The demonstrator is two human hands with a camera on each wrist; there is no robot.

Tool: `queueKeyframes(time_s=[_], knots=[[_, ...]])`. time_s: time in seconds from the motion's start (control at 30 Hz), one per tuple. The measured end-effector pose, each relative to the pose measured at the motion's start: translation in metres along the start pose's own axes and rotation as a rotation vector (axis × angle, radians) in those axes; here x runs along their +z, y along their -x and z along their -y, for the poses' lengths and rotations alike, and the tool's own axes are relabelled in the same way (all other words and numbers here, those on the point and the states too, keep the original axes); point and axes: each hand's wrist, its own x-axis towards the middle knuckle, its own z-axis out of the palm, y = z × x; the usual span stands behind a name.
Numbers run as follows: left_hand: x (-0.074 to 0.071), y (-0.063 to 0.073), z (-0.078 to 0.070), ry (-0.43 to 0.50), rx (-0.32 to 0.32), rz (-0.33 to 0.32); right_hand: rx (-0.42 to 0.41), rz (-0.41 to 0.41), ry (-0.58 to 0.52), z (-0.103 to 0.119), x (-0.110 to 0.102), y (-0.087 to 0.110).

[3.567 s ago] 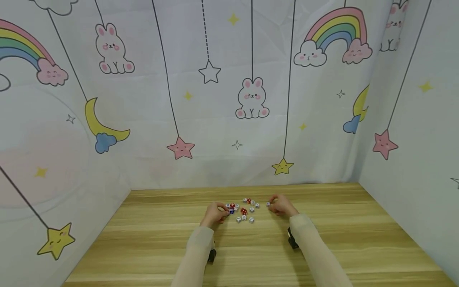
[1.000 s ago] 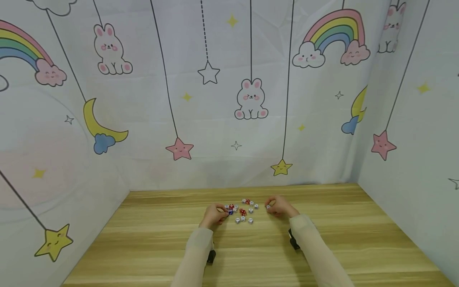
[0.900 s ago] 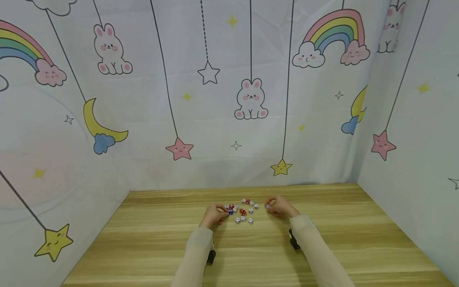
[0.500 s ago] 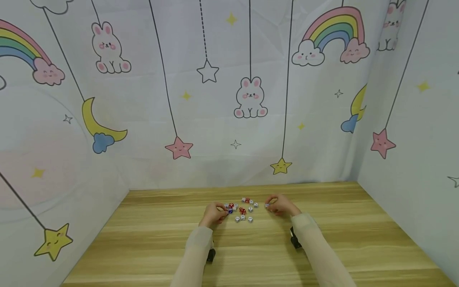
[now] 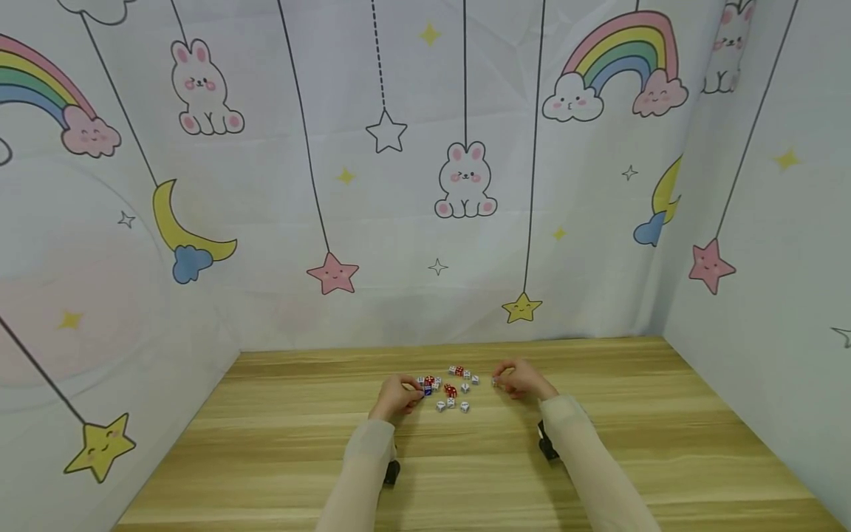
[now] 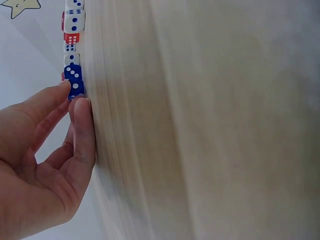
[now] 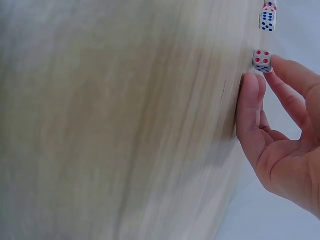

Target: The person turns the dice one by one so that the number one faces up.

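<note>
My left hand [image 5: 397,397] is at the left edge of the group of dice. Its fingertips pinch a blue die [image 6: 75,87]. Another blue face with white dots shows just beyond; whether it belongs to a second die I cannot tell. To the right of the group, my right hand [image 5: 523,378] holds a white die [image 7: 262,60] at its fingertips, low over or on the table. Four red dots face the right wrist camera. Between the hands lie several white dice [image 5: 465,406] and a few red dice [image 5: 450,391], some touching one another.
The wooden table [image 5: 465,473] runs back to a white cloth wall [image 5: 399,318] printed with rabbits, stars and rainbows. Similar cloth stands along the left and right sides. Black wrist straps [image 5: 547,441] sit below the pale sleeves [image 5: 592,458].
Compared with 3.6 seconds ago, the right hand's die sits a little differently at the fingertips and is more covered by them. The left hand and the other dice look unchanged; the head view shifts slightly.
</note>
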Motion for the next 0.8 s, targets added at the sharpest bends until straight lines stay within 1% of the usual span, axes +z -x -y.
queueKeyframes(time_s=[0.23, 0.47, 0.57, 0.8], knots=[[0.0, -0.0013, 0.0014, 0.002, 0.012, 0.003, 0.036, 0.006, -0.036, -0.0003, -0.0008, 0.0009], [0.0008, -0.0022, 0.0024, -0.006, 0.014, -0.003, -0.012, 0.046, -0.05, -0.0018, -0.0023, 0.0017], [0.0008, -0.0018, 0.0019, -0.009, 0.012, -0.004, -0.017, 0.053, -0.059, -0.002, -0.0021, 0.002], [0.0014, -0.0019, 0.0021, -0.022, 0.021, -0.006, -0.042, 0.043, 0.015, 0.0027, 0.002, 0.0031]])
